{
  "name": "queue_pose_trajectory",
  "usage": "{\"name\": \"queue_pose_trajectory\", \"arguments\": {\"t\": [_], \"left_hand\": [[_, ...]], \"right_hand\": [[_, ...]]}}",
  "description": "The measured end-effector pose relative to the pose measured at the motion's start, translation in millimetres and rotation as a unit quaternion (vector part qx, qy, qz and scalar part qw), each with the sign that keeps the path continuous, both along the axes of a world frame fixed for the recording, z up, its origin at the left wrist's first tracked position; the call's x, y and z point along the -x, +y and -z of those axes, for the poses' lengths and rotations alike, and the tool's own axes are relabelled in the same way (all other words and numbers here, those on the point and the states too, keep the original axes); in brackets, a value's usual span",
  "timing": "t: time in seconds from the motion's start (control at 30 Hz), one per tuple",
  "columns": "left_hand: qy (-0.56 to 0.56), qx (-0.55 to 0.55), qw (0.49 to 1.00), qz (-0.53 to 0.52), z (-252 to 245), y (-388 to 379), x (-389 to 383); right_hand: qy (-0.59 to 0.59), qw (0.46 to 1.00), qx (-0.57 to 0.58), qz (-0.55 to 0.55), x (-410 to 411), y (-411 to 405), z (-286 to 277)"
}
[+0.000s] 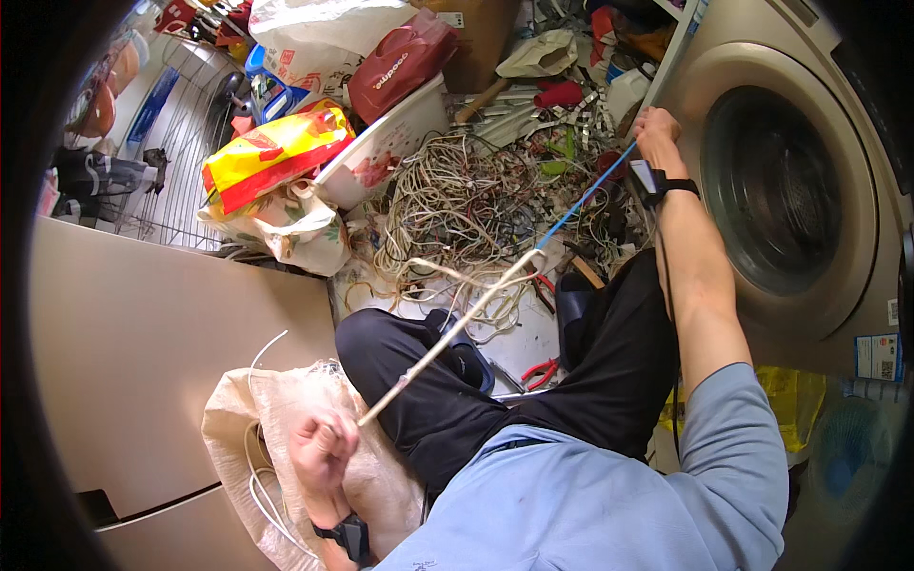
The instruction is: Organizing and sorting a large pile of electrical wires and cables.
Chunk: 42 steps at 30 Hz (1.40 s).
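Observation:
My left hand, somewhat blurred, is closed on the end of a cream-coloured cable at the lower left, above a woven sack. My right hand is closed on a thin blue wire beside the washing machine. Cable and wire form one straight, taut diagonal line, meeting above my knees where the cream cable makes a small loop. A large tangle of pale cables lies on the floor in front of me. Red-handled pliers rest between my legs.
A front-loading washing machine stands at the right, a beige cabinet-like surface at the left. Beyond the tangle are a white plastic bin with bags, a wooden handle and metal strips. A wooden-handled tool lies near my right foot.

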<state>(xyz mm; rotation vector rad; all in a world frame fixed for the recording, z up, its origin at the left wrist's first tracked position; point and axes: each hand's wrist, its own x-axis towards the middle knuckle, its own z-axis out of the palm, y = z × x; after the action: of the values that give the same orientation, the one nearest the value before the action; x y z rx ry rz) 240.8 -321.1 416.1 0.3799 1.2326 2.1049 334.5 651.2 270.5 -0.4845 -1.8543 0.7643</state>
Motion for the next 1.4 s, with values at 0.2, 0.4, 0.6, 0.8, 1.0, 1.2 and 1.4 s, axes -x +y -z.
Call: {"name": "queue_pose_trajectory", "arguments": {"t": [0.2,0.4,0.6,0.8,1.0,1.2,1.4], "left_hand": [[0.001,0.0,0.992,-0.124,-58.1,53.9,57.0],[-0.009,0.038,0.999,0.024,-48.5,202.7,93.2],[0.015,0.033,0.998,0.052,-22.5,291.3,116.8],[0.075,0.052,0.992,0.084,-7.2,321.3,120.8],[0.083,0.1,0.987,0.09,5.1,321.4,122.0],[0.206,0.186,0.957,0.091,15.5,317.1,111.6],[0.31,0.165,0.936,-0.02,21.1,316.6,96.1]], "right_hand": [[0.222,0.76,0.572,-0.216,134.6,-332.3,-73.1],[0.09,0.821,0.481,-0.294,122.8,-446.9,-163.4],[-0.052,0.815,0.429,-0.385,102.7,-526.4,-166.9],[-0.109,0.872,0.288,-0.379,115.0,-520.3,-141.2],[-0.046,0.807,0.468,-0.356,124.4,-506.3,-148.2],[-0.011,0.722,0.579,-0.378,129.6,-501.6,-141.7],[-0.015,0.73,0.594,-0.338,127.7,-504.2,-130.7]]}}
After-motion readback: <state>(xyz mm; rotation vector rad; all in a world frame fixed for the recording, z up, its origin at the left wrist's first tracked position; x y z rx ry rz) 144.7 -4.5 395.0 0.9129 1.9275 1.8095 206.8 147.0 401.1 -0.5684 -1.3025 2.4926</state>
